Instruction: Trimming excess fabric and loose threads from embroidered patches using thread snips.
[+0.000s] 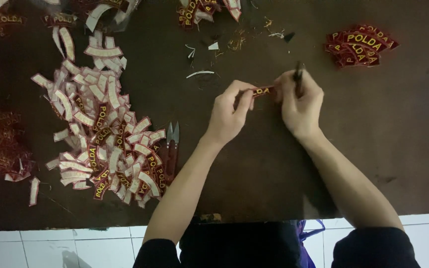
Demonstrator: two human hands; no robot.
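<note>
1. Left hand (228, 115) pinches one end of a small red patch (262, 91) w/ thumb + forefinger pressed together; likely to keep it taut.
2. Right hand (300, 101) grips the patch's other end, fingers curled shut, also holding a thin dark tool (299, 74) upright above the knuckles.
3. Patch spans btw both fingertips, lifted off the table (254, 168).
4. Snips (173, 146) lie left of the left wrist, beside the loose pile (105, 134).
5. Neat stack (361, 45) sits up-right of the right fingers, apart.
</note>
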